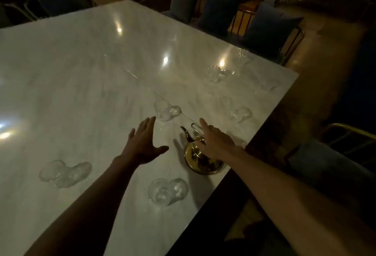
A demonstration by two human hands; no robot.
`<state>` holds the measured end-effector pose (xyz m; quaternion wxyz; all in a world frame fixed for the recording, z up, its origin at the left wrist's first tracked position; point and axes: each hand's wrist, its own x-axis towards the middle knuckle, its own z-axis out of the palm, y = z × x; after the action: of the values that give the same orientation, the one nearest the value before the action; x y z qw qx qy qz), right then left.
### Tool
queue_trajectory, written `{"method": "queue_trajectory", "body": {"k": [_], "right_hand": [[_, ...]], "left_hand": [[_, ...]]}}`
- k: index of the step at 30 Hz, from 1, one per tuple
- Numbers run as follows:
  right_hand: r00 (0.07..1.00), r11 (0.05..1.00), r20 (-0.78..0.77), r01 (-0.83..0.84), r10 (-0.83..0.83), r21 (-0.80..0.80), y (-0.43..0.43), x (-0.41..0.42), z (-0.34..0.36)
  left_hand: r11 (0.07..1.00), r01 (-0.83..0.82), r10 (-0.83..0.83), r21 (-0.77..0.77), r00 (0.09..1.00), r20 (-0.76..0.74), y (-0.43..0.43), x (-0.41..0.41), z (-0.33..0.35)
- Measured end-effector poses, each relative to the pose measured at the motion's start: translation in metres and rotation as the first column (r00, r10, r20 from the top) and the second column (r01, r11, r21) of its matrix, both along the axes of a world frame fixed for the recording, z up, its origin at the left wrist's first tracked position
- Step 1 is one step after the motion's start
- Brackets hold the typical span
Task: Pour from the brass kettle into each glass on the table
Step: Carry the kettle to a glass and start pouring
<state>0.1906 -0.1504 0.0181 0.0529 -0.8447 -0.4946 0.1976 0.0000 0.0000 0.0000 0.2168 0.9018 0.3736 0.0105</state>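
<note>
The brass kettle (198, 159) stands near the right edge of the white marble table (81, 72), its spout pointing away and its wire handle upright. My right hand (215, 139) hovers over the kettle's top, fingers stretched out, holding nothing. My left hand (143, 141) is spread open above the table just left of the kettle. Several clear glasses stand around: one at the near left (63, 173), one near the front (166, 191), one beyond my left hand (165, 111), one at the right (240, 114), and others farther back (216, 73).
Chairs with dark cushions (219, 11) line the table's far right side. A chair with a brass frame (345, 133) stands at the right, close to the table's edge. The room is dim, with lamp reflections on the marble.
</note>
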Motion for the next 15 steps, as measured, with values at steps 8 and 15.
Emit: {"method": "queue_trajectory", "body": {"k": [8,15], "right_hand": [[0.961,0.972,-0.274,0.092,-0.031,0.216,0.013,0.02,-0.019],[0.926,0.929,-0.375,0.179,-0.047,0.324,0.017,0.025,-0.01]], "left_hand": [[0.985,0.02,-0.03,-0.169,0.998,-0.057,-0.037,0.048,-0.046],[0.963,0.092,-0.105,-0.254,0.994,-0.038,-0.062,0.065,-0.061]]}}
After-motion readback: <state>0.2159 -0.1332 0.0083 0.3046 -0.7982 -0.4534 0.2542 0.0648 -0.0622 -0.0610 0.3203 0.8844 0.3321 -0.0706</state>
